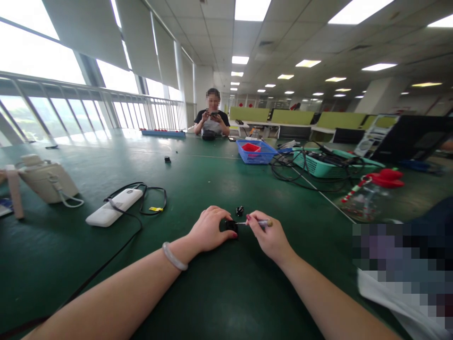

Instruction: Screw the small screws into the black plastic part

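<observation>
My left hand (pixel 211 229) grips a small black part (pixel 231 227) between thumb and fingers, low over the green table or resting on it. In my right hand (pixel 269 236) is a slim screwdriver (pixel 264 223), held almost level. Its thin metal shaft points left and its tip meets or nearly meets the black part; the exact contact is too small to make out. Just beyond the two hands lies a small black-and-silver piece (pixel 239 211), touched by neither.
A white power bank (pixel 115 208) with a black cable lies left, near a beige bottle (pixel 47 179). A blue basket (pixel 256 153), a teal basket (pixel 314 166) with cables and a red-lidded jar (pixel 370 198) stand right. Another person (pixel 212 118) sits at the far end.
</observation>
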The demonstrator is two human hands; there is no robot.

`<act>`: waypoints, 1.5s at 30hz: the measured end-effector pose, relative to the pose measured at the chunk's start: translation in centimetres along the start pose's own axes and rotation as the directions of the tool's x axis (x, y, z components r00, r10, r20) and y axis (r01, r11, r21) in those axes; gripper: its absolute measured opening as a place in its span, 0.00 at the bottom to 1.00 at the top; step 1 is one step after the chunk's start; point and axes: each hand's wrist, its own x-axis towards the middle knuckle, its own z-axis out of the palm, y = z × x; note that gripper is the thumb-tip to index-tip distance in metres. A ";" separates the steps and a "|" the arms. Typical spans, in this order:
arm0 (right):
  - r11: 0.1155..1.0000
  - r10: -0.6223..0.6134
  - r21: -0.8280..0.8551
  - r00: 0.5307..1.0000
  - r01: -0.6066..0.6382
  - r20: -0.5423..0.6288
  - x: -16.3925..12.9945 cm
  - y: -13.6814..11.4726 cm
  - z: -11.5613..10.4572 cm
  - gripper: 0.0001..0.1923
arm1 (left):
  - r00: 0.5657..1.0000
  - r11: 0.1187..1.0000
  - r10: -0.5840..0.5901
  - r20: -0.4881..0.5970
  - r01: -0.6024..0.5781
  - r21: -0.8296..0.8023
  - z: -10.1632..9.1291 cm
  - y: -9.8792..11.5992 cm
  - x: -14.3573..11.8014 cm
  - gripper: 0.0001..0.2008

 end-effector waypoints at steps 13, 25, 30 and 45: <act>0.997 -0.073 -0.015 0.997 0.073 0.000 -0.4 0.0 -0.3 0.19 | 1.000 0.999 -0.029 -0.009 0.030 0.028 0.4 -0.3 0.2 0.22; 0.950 0.172 0.263 0.985 -0.171 0.021 0.1 1.9 0.6 0.14 | 0.998 1.000 0.029 0.063 -0.030 0.004 -0.6 0.7 -0.4 0.23; 0.897 0.266 0.374 0.963 -0.237 -0.028 0.6 2.3 0.5 0.19 | 0.989 0.996 0.078 0.127 -0.070 -0.064 -0.9 1.0 -0.6 0.20; 0.997 -0.035 -0.064 0.999 0.037 0.033 -0.5 -0.6 -0.3 0.10 | 0.985 0.995 0.092 0.146 -0.085 -0.055 -0.2 0.1 -0.4 0.23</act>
